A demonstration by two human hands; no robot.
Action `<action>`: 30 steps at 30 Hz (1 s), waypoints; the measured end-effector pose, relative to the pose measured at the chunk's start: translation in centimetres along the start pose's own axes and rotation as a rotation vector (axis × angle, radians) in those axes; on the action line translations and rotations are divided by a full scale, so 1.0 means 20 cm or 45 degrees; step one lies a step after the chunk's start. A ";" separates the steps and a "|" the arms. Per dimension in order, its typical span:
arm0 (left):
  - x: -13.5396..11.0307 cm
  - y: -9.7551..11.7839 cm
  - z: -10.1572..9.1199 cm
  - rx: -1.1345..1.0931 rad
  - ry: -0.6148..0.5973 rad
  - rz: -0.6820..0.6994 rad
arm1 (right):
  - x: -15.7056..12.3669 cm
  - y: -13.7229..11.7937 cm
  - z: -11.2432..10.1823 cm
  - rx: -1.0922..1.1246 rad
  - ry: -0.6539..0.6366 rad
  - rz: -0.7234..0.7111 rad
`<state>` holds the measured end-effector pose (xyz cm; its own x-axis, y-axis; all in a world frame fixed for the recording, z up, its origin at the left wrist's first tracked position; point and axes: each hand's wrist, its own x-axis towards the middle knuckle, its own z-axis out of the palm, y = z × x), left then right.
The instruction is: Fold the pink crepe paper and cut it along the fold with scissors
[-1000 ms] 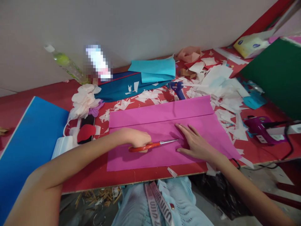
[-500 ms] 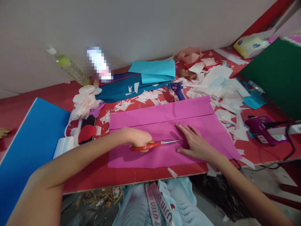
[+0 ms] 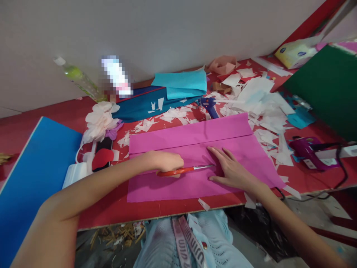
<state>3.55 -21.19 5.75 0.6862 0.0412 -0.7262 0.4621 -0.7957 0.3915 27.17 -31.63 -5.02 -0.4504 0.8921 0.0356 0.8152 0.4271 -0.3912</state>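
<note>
A wide pink sheet (image 3: 167,190), which could be paper or felt, lies across the red table in front of me. My left hand (image 3: 169,162) is closed round the orange handles of a pair of scissors (image 3: 178,171). The scissor blades point right over the sheet, their tips near my other hand. Slits run through the sheet, one along its upper part and one trailing left from the scissors. My right hand (image 3: 227,165) lies flat on the sheet with fingers spread, pressing it against the table.
A blue glue gun (image 3: 208,105) rests behind the sheet among white paper scraps (image 3: 175,114). At the right stand a purple power socket (image 3: 312,153) with a cord and a green board (image 3: 320,89). To the left are a blue board (image 3: 41,178), a fabric flower (image 3: 100,120) and a bottle (image 3: 79,79).
My left hand and the scissors have moved slightly right along the pink sheet, and the handles have come closer together. My right hand stays flat in the same place.
</note>
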 end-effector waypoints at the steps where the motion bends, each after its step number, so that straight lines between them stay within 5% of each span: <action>1: 0.00 0.00 0.00 -0.017 -0.004 -0.007 | 0.00 0.00 0.00 -0.004 -0.003 0.005; 13: 0.03 0.00 -0.03 -0.040 -0.107 -0.006 | 0.00 0.00 0.00 0.010 -0.006 0.006; 30: 0.09 -0.04 0.03 -0.021 0.002 -0.022 | 0.03 0.00 -0.06 -0.032 0.003 -0.032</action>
<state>4.04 -20.85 3.78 0.6791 0.0556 -0.7319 0.4829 -0.7848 0.3885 27.42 -30.97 -3.93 -0.4703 0.8812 0.0475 0.8124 0.4533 -0.3668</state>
